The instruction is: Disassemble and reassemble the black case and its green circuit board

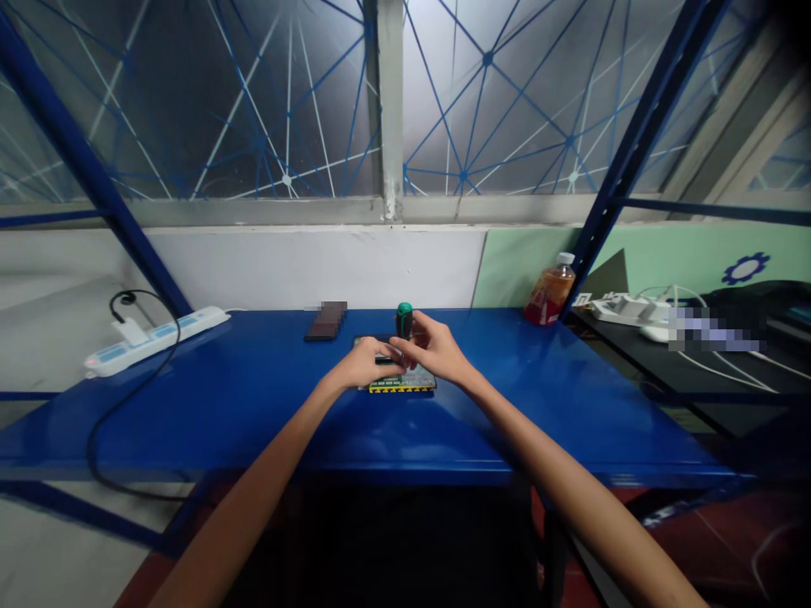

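One head cam, worn on the person's brow, faces fwd & down over the glossy blue tabletop w/ frosted windows behind.

The person's left hand and right hand are both bare, with slim fingers and narrow wrists. The left forearm and right forearm are bare too, slender and smooth in outline, widening gently from the wrists toward the elbows, with uncovered skin reaching the lower edge of the view. Fine details on the fingers and nails are too small and blurred to tell.
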A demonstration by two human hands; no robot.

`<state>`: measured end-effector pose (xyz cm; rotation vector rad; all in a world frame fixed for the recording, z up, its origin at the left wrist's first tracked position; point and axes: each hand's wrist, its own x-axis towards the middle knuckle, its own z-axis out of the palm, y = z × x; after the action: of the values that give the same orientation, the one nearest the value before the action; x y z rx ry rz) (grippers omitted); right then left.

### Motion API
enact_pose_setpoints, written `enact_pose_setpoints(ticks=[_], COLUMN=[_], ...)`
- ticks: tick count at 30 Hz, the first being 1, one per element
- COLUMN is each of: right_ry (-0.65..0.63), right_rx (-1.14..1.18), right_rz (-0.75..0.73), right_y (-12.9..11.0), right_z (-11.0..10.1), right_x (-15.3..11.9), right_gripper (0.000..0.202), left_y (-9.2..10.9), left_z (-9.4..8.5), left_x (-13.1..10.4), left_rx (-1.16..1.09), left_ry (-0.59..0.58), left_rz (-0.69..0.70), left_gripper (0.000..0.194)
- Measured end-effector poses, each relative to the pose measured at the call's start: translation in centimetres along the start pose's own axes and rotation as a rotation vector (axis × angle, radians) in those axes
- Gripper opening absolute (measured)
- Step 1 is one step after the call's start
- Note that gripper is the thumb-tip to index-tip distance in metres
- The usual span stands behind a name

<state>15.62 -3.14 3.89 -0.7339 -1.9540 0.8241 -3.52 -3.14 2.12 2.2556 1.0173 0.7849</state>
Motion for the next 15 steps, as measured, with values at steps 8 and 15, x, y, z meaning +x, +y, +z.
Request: enact_pose_setpoints(ticks=[8, 15], right_ry=[0.021, 0.016], right_rx=[0.002, 0.050], right_rz=[0.018, 0.024], right_y=[-0.1, -0.2], right_z=[-0.1, 0.0], right_x=[0.1, 0.0], right_gripper=[0.042, 0.041], left_y=[0.6, 0.9], left_z=[0.0, -0.2], left_x=[0.0, -0.1], left_rx=[0.023, 0.030], left_ry=[0.019, -0.011], left_rz=[-0.012, 0.057], left_gripper=[0.015, 0.016])
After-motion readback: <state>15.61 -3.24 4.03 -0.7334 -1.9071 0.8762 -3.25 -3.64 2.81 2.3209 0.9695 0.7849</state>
